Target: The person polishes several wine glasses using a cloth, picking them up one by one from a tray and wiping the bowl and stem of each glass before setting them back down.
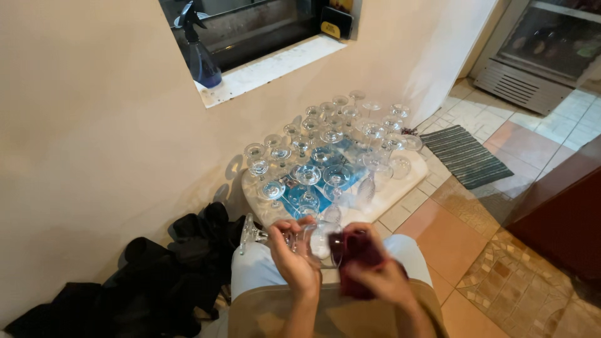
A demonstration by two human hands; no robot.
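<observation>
hands [338,263] around glass [307,241], cloth [358,253]

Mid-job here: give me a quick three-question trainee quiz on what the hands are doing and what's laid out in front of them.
1. True or false: the left hand holds a stemmed glass lying on its side.
2. What does the right hand press against the glass's mouth?
A. a dark red cloth
B. a yellow sponge
C. a paper towel
3. Fill in: the many upside-down glasses stand on a white ____ on the floor by the wall.

Key: 1 true; 2 A; 3 tray. Extra note: a blue spray bottle stands on the window ledge above.
</observation>
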